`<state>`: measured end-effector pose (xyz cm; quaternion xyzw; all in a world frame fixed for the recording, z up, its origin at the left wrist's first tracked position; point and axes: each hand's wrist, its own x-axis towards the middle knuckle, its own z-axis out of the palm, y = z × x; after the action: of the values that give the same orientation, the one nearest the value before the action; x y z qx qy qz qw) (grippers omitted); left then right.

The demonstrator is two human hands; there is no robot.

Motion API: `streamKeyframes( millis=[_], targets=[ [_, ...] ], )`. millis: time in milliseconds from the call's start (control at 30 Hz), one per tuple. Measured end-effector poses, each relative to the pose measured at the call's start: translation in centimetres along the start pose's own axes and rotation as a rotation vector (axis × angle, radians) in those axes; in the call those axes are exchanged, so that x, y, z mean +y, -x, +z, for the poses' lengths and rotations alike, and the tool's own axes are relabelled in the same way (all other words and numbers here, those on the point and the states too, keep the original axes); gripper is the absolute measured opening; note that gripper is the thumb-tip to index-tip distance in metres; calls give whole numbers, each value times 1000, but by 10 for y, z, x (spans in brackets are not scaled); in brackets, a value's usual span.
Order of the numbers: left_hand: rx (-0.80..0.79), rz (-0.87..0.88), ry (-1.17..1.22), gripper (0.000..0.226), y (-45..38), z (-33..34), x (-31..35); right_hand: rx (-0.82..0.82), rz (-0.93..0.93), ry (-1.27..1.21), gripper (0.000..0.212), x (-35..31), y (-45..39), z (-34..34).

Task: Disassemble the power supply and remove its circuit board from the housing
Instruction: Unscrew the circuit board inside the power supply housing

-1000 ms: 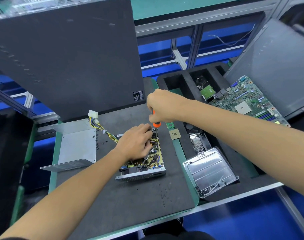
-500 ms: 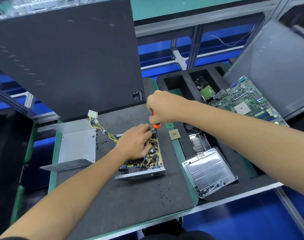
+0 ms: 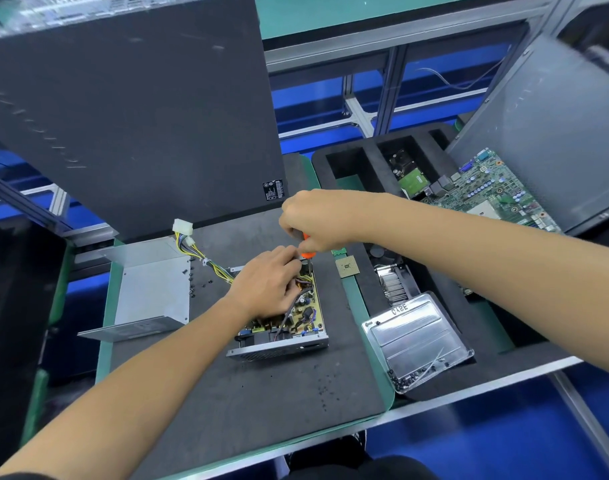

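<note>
Hands are working close together over the power supply (image 3: pixel 279 327), which is sitting open-topped near the middle of the dark mat covering the surface (image 3: pixel 227 403), its circuit board (image 3: pixel 305 311) lying inside the shallow metal housing (image 3: pixel 279 348). The right hand (image 3: pixel 317 220) is reaching in from the right with the forearm stretched across the foam tray (image 3: pixel 358 161), the wrist bent downward and the fingers curled round the orange-handled screwdriver (image 3: pixel 306 251), which is pointing down at the far end of the board. The left hand (image 3: pixel 265 285) is coming up from the lower left, forearm running diagonally across the mat, palm down on the board with the fingers bent and their tips bunched just beside the screwdriver's tip; whether they are pinching anything there I cannot tell. A bundle of yellow and black wires (image 3: pixel 206 259) is trailing from the supply to the white connectors (image 3: pixel 183 228) at the far left. The bent metal cover (image 3: pixel 150 292) is lying to the left, apart from the housing. A small square chip (image 3: pixel 347 267) is resting just right of the supply, a finned heatsink (image 3: pixel 396 285) beyond it, and a clear plastic case (image 3: pixel 417 337) holding small screws is sitting nearer the front edge. A green motherboard (image 3: pixel 497 192) is leaning at the far right.
</note>
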<state>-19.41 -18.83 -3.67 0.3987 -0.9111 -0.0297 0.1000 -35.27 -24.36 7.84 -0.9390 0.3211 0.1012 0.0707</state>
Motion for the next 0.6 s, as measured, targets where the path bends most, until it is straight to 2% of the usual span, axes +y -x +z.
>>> streamKeyframes(
  millis=[67,200,233,333,433,600],
  targets=[
    [-6,-8,4,18,0,0,1,-59,-36,-41,11,5,2,-3],
    [-27,-30,9,22,1,-1,1,-103,-79,-30,14,8,4,-8],
    [-27,-34,12,22,1,-1,1,-81,-45,-9,14,6,4,-7],
    [-26,-46,18,22,0,-1,3,-51,125,43,34,4,4,-5],
    [-25,-54,27,23,1,0,3,-36,220,39,39,0,3,-8],
    [12,-58,38,21,1,1,3,-41,211,84,36,-12,3,-8]
  ],
)
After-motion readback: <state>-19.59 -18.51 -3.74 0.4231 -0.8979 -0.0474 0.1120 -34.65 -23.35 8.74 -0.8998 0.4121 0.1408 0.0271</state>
